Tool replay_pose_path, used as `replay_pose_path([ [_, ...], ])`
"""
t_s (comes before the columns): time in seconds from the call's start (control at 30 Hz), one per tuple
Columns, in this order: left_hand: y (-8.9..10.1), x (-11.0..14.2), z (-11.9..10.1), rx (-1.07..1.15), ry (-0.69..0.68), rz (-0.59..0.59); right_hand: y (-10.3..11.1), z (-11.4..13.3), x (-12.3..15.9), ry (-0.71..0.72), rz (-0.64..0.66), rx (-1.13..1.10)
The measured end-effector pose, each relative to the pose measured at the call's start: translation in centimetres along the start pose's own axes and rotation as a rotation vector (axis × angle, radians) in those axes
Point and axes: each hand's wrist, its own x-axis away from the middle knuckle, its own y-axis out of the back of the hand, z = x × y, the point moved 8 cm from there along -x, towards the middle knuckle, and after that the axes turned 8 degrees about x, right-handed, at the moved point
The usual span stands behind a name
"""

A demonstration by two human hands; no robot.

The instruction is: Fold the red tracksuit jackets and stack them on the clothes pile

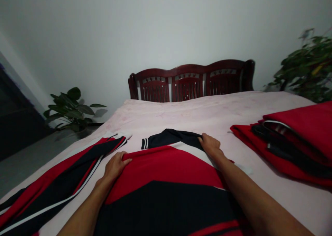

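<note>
A red, black and white jacket (166, 180) lies spread on the pink bed (197, 111) in front of me. My left hand (115, 165) rests on its left shoulder edge, fingers curled on the red fabric. At the collar's right side, my right hand (210, 144) pinches the dark navy collar (173, 137). One sleeve (64, 180), striped red, black and white, stretches out to the left across the bed.
Folded red and black garments (290, 142) are stacked at the right of the bed. A dark wooden bench back (189, 82) stands against the white wall behind the bed. Potted plants stand at the left (70, 108) and right (308, 66).
</note>
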Motion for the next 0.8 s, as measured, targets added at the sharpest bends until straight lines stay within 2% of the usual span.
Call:
replay_pose_path([
  [0.13, 0.1, -0.1, -0.2, -0.09, -0.021, -0.046, -0.6, -0.1, -0.4, -0.026, 0.014, -0.054],
  [0.27, 0.5, -0.4, -1.9, -0.137, -0.096, -0.051, -1.0, -0.6, -1.2, -0.094, 0.233, -0.33],
  [0.33, 1.2, -0.3, -3.0, -0.133, -0.12, -0.056, -0.4, -0.4, -1.4, -0.066, 0.298, -0.474],
  [0.43, 2.9, 0.4, -4.6, -0.136, -0.157, -0.076, 1.2, -0.2, -0.7, 0.016, 0.305, -0.634],
  [0.53, 4.8, 2.4, -5.6, -0.123, -0.215, -0.079, 2.9, -0.5, 1.3, 0.094, 0.32, -0.83],
  [0.63, 5.2, 5.7, -5.8, -0.049, -0.312, -0.011, 4.0, -1.7, 4.2, 0.172, 0.332, -0.999],
  [0.7, 4.6, 8.0, -5.5, -0.019, -0.372, 0.06, 3.5, -2.7, 6.1, 0.204, 0.368, -1.014],
  [0.8, 3.4, 10.4, -5.1, -0.06, -0.433, 0.138, 1.6, -3.5, 8.4, 0.235, 0.499, -0.944],
])
